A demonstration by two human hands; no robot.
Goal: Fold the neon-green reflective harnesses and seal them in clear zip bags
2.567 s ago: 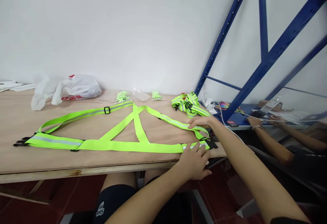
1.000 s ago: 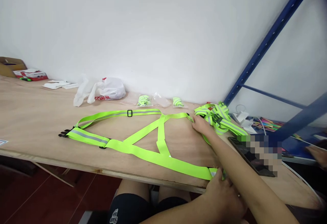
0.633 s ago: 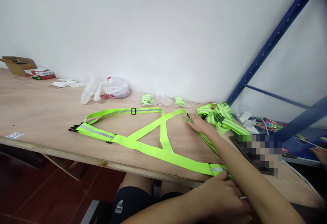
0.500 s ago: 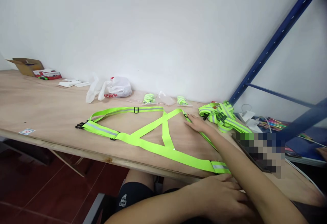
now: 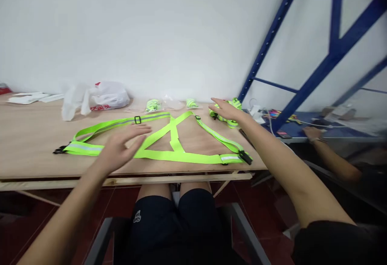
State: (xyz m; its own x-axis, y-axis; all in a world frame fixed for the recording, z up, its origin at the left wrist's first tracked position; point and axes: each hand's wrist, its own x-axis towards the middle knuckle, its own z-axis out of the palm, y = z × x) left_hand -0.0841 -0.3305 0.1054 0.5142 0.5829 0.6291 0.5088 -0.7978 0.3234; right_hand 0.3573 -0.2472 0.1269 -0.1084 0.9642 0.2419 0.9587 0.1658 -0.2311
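Observation:
A neon-yellow reflective harness [image 5: 181, 157] of flat straps lies spread out on the wooden table [image 5: 27, 136]. Black buckle parts [image 5: 60, 149] sit at its left end, and another black buckle [image 5: 245, 157] at its right end. My left hand [image 5: 119, 148] is over the harness's left half, fingers stretched out, holding nothing; whether it touches the strap I cannot tell. My right hand [image 5: 226, 111] is open too, fingers extended, above the far right of the table. Behind it, partly hidden, is a pile of bundled neon straps [image 5: 232, 123].
Along the wall are a white plastic bag [image 5: 111, 94], papers [image 5: 28, 98] and two bagged neon bundles, one left [image 5: 153, 105] and one right [image 5: 191, 103]. A blue metal frame [image 5: 272, 35] rises at the right. Another person's hand [image 5: 313, 132] rests at the blue table there.
The view has swung right. My left hand has moved from the near right edge to over the harness's left half. My right hand has left the strap and lifted toward the pile.

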